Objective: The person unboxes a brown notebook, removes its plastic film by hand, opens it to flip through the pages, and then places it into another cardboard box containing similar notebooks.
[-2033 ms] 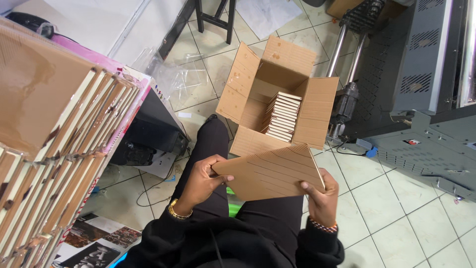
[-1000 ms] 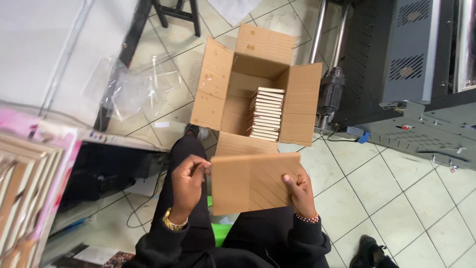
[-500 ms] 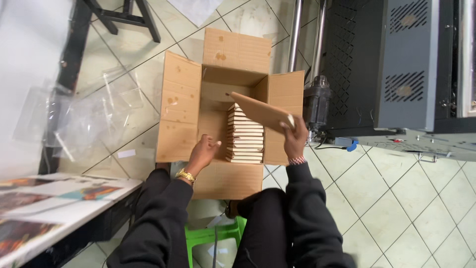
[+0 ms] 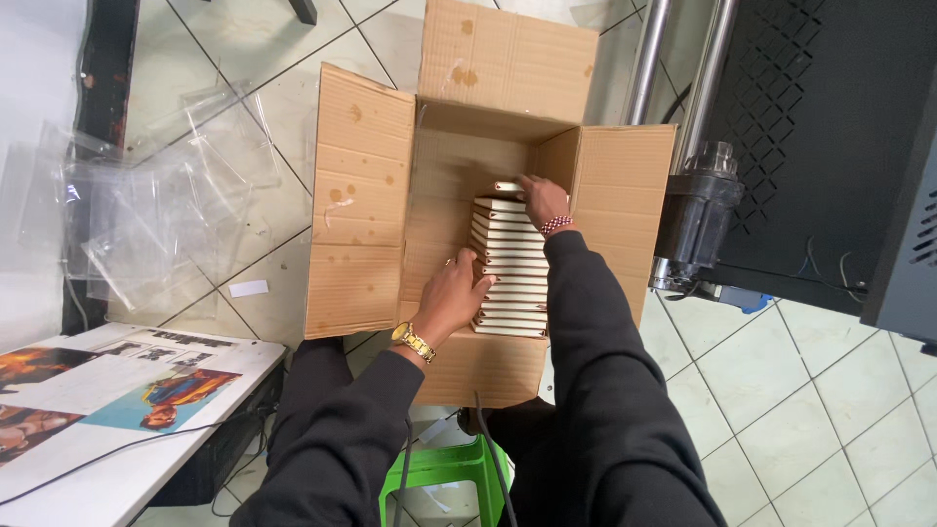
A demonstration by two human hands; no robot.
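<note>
Hands first: my left hand (image 4: 457, 293) reaches into the open cardboard box (image 4: 361, 195) and rests against the left side of the row of flat packs (image 4: 509, 263) standing on edge inside it, fingers loosely curled and apart, clamped on nothing that I can see. A gold watch (image 4: 414, 342) sits on that wrist. My right hand (image 4: 543, 200) is at the far end of the row, fingers spread and bent down over the last pack (image 4: 508, 185), touching its top edge; whether they truly pinch it I cannot tell. A beaded bracelet (image 4: 556, 224) shows at that wrist.

The packs fill the right part of the box, pale edges up, while the left part of the box floor is bare cardboard. All four flaps are folded outward, and the near one lies between my knees.

Clear plastic sleeves (image 4: 156, 224) lie crumpled on the tiled floor (image 4: 810, 390) left of the box. A white bench (image 4: 107, 439) with colour prints (image 4: 161, 395) stands at lower left, a green stool (image 4: 444, 478) is under me, and a dark machine (image 4: 820, 146) with metal rollers (image 4: 717, 68) stands close against the right flap.
</note>
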